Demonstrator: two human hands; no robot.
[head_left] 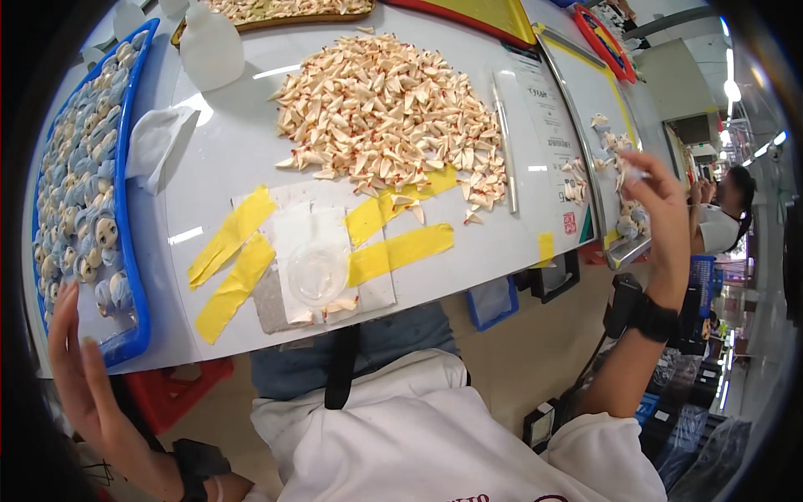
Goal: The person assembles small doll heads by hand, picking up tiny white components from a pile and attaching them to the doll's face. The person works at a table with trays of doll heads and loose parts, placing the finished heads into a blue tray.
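Note:
My left hand is at the near left corner of a blue tray, its fingers apart and nothing seen in them. Rows of small doll heads with pale blue hair fill much of that tray. Over on the right, my right hand is raised with thumb and fingertips pinched together. Whatever they hold is too small to name, and doll pieces lie just behind it in a metal-edged tray. Between my hands is a large heap of small cream pointed pieces with red tips.
A clear round dish stands on a taped-down sheet near the front edge, among yellow tape strips. A white plastic bottle and crumpled tissue are beside the blue tray. A metal rod borders the heap. Another person is at far right.

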